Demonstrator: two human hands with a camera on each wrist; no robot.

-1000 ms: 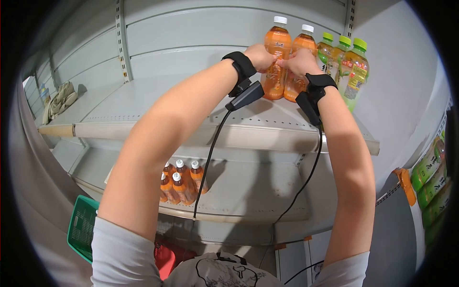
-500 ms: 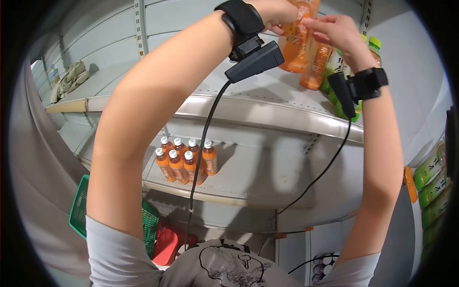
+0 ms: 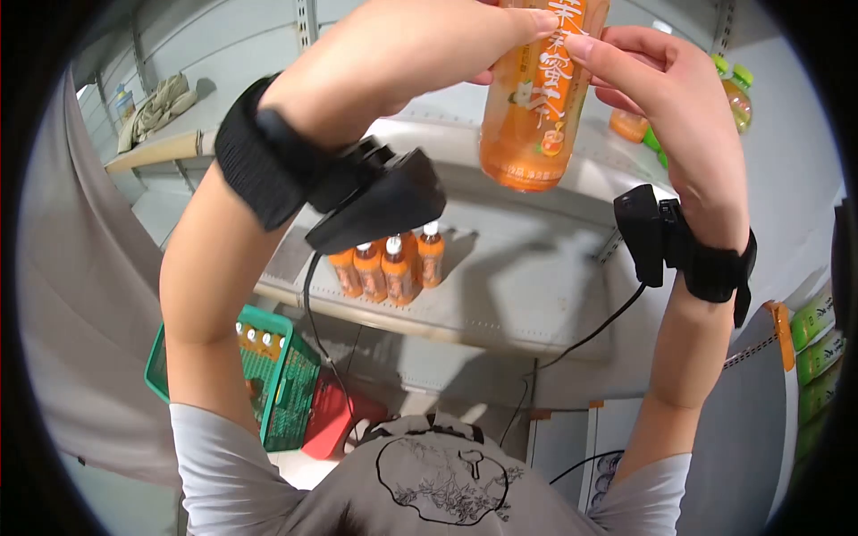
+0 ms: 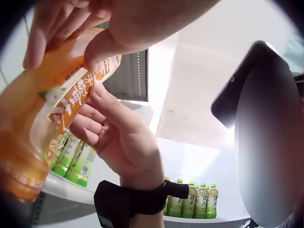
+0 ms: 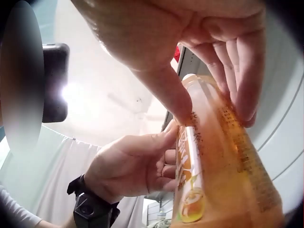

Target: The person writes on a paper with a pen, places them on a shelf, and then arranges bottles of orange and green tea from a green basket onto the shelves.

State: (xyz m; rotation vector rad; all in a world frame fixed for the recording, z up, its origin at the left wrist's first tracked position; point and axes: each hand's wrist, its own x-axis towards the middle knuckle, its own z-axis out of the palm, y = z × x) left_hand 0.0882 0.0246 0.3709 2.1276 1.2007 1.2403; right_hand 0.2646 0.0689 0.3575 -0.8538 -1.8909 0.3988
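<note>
A large bottle of orange drink (image 3: 536, 107) is held up off the upper shelf, tilted slightly, its label turned toward me. My left hand (image 3: 438, 54) grips it from the left, thumb across the label and fingers around the far side. From the right, my right hand (image 3: 688, 89) holds it too, its thumb (image 3: 594, 54) pressed on the label beside the left thumb. In the right wrist view the right fingers (image 5: 244, 90) lie along the bottle's other side. The bottle's cap is outside the head view.
On the upper shelf (image 3: 429, 134), another orange bottle (image 3: 628, 125) stands near green-capped bottles (image 3: 738, 94). Several small orange bottles (image 3: 398, 272) stand on the lower shelf (image 3: 500, 304). A green basket (image 3: 295, 384) containing bottles and a red object (image 3: 331, 420) sit below. Black cables hang from both wrists.
The bottle has come off the upper shelf toward me, carried by both hands, and now hangs in front of the shelf edge. The other orange bottle stays behind. The view has shifted too.
</note>
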